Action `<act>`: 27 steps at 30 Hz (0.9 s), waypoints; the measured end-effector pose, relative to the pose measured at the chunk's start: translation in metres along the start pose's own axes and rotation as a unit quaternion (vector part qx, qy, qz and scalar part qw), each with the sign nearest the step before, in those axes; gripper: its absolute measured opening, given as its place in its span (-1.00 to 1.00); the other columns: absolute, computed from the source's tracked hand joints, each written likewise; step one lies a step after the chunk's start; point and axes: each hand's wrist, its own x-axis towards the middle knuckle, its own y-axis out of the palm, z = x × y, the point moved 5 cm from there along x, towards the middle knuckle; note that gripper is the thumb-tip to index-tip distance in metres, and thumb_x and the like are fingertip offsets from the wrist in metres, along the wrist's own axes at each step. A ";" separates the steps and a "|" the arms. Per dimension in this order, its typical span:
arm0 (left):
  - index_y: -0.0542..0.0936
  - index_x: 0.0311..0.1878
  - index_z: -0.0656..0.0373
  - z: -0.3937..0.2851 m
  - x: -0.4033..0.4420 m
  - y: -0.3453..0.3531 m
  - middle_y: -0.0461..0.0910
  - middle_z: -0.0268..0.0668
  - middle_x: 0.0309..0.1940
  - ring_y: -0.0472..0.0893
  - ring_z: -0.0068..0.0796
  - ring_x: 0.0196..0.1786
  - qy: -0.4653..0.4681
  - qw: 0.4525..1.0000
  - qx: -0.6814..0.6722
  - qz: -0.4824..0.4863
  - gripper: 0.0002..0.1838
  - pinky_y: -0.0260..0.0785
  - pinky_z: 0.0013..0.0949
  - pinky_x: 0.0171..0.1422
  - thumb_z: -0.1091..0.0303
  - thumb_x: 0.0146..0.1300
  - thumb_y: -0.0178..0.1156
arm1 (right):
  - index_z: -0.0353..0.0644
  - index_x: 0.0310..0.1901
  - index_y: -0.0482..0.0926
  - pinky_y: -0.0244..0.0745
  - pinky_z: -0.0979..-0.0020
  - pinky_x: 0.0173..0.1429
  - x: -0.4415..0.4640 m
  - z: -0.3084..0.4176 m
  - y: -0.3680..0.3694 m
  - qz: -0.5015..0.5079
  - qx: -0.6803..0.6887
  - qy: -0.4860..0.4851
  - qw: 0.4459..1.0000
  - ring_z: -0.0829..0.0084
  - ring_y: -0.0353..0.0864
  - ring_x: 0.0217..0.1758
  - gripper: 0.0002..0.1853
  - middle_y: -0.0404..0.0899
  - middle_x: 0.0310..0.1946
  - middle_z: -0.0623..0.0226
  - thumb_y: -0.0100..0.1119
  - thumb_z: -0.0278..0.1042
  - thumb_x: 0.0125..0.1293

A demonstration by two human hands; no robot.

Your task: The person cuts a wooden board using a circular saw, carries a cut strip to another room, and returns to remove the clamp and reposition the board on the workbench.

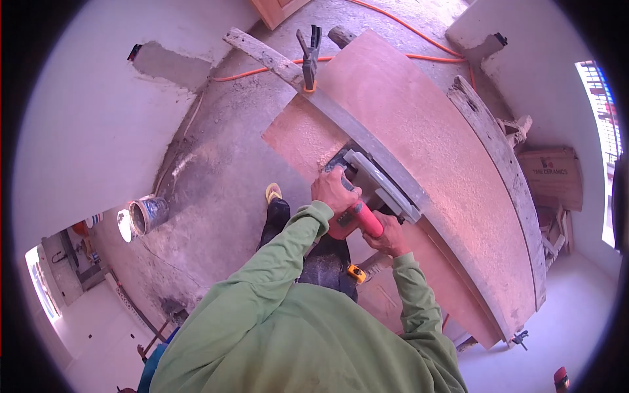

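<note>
Whitish cylindrical bucket (pixel 155 211) on grey concrete floor (pixel 223 164): contents cannot be determined. Both hands grip the red-and-grey power saw (pixel 383 187) — left hand (pixel 336 190) closed at one end, right hand (pixel 389 236) closed at the other. The saw rests on reddish-brown plywood (pixel 406 98), alongside a long grey strip (pixel 367 139).

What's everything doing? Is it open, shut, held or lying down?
Saw: held, on the wood sheet; running or not, can't tell.
Wood sheet: lying down, dusty.
Left hand: gripping the saw.
Right hand: gripping the saw.
Big clamp: shut on grey strip.
Orange cord: lying on the floor.
Bucket: open.
Sandal: worn.
</note>
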 end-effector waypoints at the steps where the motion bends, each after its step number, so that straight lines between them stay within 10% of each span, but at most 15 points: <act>1: 0.52 -0.32 0.25 0.000 0.001 0.000 0.59 0.01 -0.44 0.61 0.02 -0.30 0.000 1.000 -0.008 0.007 -0.54 0.43 -0.10 -0.10 0.12 -0.24 0.35 | -0.18 -0.40 0.42 0.37 0.17 -0.31 0.000 -0.001 0.001 -0.005 0.010 -0.005 1.000 0.01 0.49 -0.41 -0.73 0.47 -0.55 0.09 0.26 -0.29 -0.13; 27: 0.54 -0.30 0.28 0.016 0.030 -0.036 0.60 0.03 -0.39 0.61 0.03 -0.25 -0.009 1.000 0.008 -0.003 -0.54 0.44 -0.11 -0.06 0.12 -0.23 0.34 | -0.16 -0.37 0.42 0.40 0.14 -0.29 0.044 0.026 0.010 -0.010 -0.008 -0.035 0.999 -0.01 0.52 -0.37 -0.70 0.50 -0.51 0.08 0.28 -0.27 -0.13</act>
